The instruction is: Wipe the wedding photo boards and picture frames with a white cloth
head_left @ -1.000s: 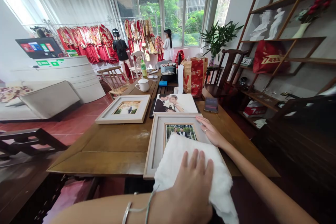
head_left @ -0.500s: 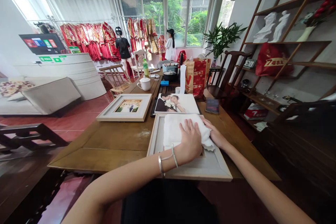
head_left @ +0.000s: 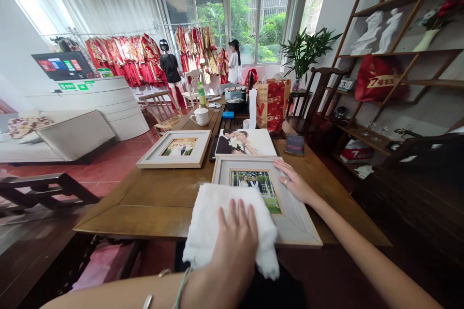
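Note:
My left hand (head_left: 237, 231) lies flat with fingers spread on a white cloth (head_left: 206, 217). Beneath it, the cloth covers the lower left of a light wooden picture frame (head_left: 300, 224) and hangs over its near edge. Part of the framed photo (head_left: 273, 193) shows above the cloth, two people outdoors among greenery. On the frame's upper right side rests my right hand (head_left: 295, 183), fingers stretched out, a ring on one finger. A print of a couple (head_left: 261, 142) lies just behind the frame. To the left is a second framed photo (head_left: 148, 158), which neither hand touches.
The wooden table (head_left: 145, 203) also bears a white lidded cup (head_left: 200, 116), a small dark pixelated item (head_left: 295, 145) and a red paper bag (head_left: 271, 106). Shelves (head_left: 377, 140) stand at right. Two people are by racks of red garments (head_left: 126, 60) at the back.
My left hand and the cloth have slid toward me and left, uncovering much of the framed photo. My right hand stays by the frame's right side, its fingers now flat on it.

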The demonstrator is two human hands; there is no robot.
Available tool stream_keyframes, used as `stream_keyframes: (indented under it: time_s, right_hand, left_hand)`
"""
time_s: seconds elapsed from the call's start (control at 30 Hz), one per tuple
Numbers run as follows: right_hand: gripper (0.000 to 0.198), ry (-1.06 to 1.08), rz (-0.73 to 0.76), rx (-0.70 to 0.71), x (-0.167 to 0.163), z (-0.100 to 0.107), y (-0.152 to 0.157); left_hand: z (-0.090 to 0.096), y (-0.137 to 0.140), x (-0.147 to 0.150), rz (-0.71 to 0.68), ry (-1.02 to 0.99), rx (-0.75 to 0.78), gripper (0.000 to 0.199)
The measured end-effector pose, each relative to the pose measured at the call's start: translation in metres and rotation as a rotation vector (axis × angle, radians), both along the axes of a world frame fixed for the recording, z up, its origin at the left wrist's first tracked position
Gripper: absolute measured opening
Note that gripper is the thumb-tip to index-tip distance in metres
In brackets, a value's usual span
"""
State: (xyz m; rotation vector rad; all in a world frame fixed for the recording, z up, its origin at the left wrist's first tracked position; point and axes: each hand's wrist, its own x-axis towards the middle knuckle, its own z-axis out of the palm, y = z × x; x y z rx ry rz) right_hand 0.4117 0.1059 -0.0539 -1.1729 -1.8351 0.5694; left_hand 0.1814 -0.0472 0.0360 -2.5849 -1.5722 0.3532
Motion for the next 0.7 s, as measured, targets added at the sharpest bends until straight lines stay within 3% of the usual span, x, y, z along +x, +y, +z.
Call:
stream_keyframes:
  time_s: [0.13, 0.27, 0.37, 0.5, 0.7]
  right_hand:
    - [0.045, 0.007, 0.020, 0.002, 0.001, -0.001, -0.001]
    - [0.046, 0.007, 0.028, -0.001, 0.003, -0.002, 0.000]
    - [0.047, 0.014, 0.024, -0.017, 0.003, -0.002, 0.001]
    - [0.048, 0.021, 0.014, -0.019, 0.002, -0.003, 0.002]
    - [0.050, 0.026, 0.018, -0.001, 0.000, -0.002, 0.002]
  left_hand:
    - [0.003, 0.051, -0.009, 0.021, -0.060, 0.069, 0.082]
    - [0.005, 0.095, -0.027, -0.010, -0.222, 0.128, 0.078]
    - [0.009, 0.106, -0.038, -0.040, -0.236, 0.088, 0.077]
    - [0.016, 0.079, -0.048, -0.056, -0.202, -0.020, 0.078]
    - [0.015, -0.003, -0.056, -0.087, -0.123, -0.225, 0.096]
